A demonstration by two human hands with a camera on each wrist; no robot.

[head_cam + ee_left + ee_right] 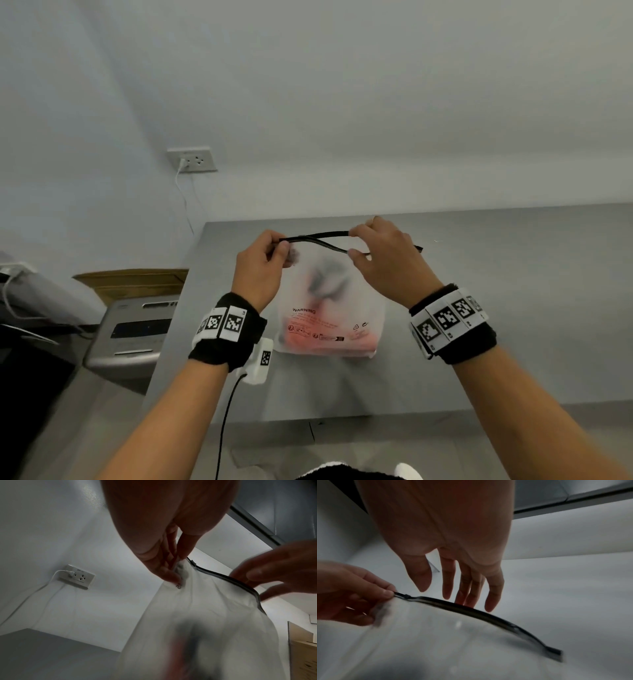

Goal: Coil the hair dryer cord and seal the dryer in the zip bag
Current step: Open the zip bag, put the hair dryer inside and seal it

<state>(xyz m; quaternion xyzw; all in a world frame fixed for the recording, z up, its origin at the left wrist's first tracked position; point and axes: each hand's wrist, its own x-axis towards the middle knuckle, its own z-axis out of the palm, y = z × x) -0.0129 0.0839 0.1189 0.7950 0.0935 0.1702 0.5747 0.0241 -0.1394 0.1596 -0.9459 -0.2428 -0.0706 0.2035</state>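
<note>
Head view, centre of frame: a frosted zip bag [329, 308] stands upright on a grey table [513, 291], its bottom edge resting on the surface. A red and dark shape, the hair dryer [325, 284], shows blurred through the plastic; the cord cannot be made out separately. Printed on the lower front is "WARNING" with red symbols.

The bag's black zip strip [318, 236] runs across the top between both hands. Its two lips are parted in the middle, so the mouth is not sealed.

Left hand [262, 260]: fingers curled, thumb and forefinger pinching the left end of the zip strip, confirmed in the right wrist view at centre left [351, 592].

Right hand [387, 257]: in the head view thumb and forefinger sit at the strip right of centre. In the right wrist view the fingers [448, 577] are extended and loose, tips just at the strip, not curled round it.

Upper left of the head view: a wall socket [193, 159] with a white cable plugged in. Lower left: a grey appliance [133, 332] and a cardboard box [133, 282] beside the table.
</note>
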